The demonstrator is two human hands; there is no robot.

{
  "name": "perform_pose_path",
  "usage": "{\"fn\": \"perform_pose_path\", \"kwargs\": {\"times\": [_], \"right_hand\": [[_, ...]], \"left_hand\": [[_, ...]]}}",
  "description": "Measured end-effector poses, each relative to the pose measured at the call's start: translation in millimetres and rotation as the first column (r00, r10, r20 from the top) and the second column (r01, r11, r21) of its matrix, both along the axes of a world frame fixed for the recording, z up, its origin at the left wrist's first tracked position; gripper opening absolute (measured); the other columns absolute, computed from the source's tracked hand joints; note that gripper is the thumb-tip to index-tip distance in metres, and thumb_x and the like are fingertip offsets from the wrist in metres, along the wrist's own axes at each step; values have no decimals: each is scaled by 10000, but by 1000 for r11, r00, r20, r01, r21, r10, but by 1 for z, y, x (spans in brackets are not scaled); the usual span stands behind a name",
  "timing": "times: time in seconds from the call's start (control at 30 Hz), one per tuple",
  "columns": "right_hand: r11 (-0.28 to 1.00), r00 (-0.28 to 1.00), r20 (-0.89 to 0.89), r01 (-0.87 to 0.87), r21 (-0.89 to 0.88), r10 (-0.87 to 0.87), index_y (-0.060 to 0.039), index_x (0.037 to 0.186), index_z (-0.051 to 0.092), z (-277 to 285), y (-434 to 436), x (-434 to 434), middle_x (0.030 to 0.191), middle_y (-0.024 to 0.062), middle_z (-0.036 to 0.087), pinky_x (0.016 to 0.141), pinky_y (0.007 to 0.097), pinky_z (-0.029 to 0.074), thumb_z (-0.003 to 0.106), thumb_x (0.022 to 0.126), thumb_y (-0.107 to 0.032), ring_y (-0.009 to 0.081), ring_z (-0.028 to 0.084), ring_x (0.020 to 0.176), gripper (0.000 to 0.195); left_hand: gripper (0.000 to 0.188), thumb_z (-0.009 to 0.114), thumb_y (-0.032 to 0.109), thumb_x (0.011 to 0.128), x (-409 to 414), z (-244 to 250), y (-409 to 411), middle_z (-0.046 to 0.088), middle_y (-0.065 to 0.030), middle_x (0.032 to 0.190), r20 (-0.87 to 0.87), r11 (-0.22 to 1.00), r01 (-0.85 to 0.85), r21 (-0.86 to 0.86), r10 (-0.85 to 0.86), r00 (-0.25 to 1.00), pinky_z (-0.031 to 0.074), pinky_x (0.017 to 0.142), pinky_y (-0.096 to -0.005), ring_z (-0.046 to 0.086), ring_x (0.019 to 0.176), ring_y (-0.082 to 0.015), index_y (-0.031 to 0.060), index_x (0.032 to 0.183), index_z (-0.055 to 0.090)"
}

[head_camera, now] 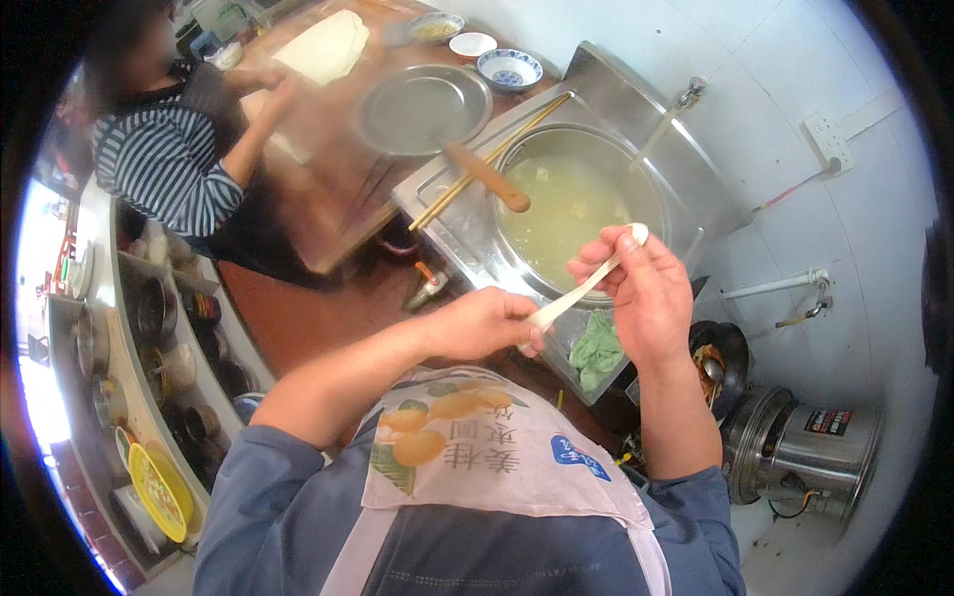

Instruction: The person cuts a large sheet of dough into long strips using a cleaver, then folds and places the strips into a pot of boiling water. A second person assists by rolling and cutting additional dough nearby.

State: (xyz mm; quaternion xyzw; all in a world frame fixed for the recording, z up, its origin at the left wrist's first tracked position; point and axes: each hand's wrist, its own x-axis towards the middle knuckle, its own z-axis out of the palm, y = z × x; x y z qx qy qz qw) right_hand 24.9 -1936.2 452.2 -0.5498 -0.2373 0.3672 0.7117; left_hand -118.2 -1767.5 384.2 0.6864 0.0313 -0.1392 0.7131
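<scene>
A strip of pale dough (pixel 580 292) is stretched between my two hands over the front of a large round cooker. My left hand (pixel 481 322) grips its lower left end. My right hand (pixel 647 287) pinches the upper right end, and a bit of dough sticks out above the thumb. Beneath my right hand is the steel pot (pixel 663 186), holding cloudy yellowish liquid (pixel 566 201) with pale pieces floating in it. A wooden handle (pixel 488 177) juts over the pot's left rim; what it belongs to cannot be made out.
Long chopsticks (pixel 514 141) lie left of the pot, and a green cloth (pixel 596 350) lies at its front. Beyond are a round metal tray (pixel 425 109) and bowls (pixel 510 70). A co-worker (pixel 168 149) handles dough at the wooden table (pixel 305 197). A wok (pixel 734 357) stands right.
</scene>
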Motion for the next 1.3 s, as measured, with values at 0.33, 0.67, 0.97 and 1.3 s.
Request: {"fn": "perform_pose_path", "kwargs": {"times": [0.33,0.67,0.97,1.3], "right_hand": [[877,954,162,-153,-455,250,44,1371,505,-106,-24,-63,1186,147,660,943,359,490,686,916,-180,244,635,1093,538],[800,766,247,-526,-289,593,4,1105,684,-77,58,-87,1038,116,707,877,338,512,676,929,-144,195,662,981,231],[955,909,-308,-297,-1,282,14,1164,609,-40,85,-76,1018,127,718,811,318,572,543,1021,-134,198,705,903,216],[697,717,501,29,-717,485,25,1371,450,-88,57,-24,1325,231,560,1040,442,439,658,892,-108,344,572,1215,539]], "left_hand": [[213,557,231,1028,-14,32,22,643,-3,782,-227,982,-184,-35,171,959,472,563,-232,566,609,-78,36,1003,639],[279,518,203,1045,-13,73,46,678,-138,1020,-220,735,-610,-296,569,792,606,768,-343,698,871,-217,6,1243,523],[684,360,570,1039,-78,-26,62,578,-155,1361,-257,793,-244,-559,114,960,425,1082,-405,564,1255,-235,51,1484,392],[775,573,40,962,-119,36,38,711,-155,973,-164,862,-448,-235,420,893,585,733,-326,721,801,-209,119,1582,114]]}}
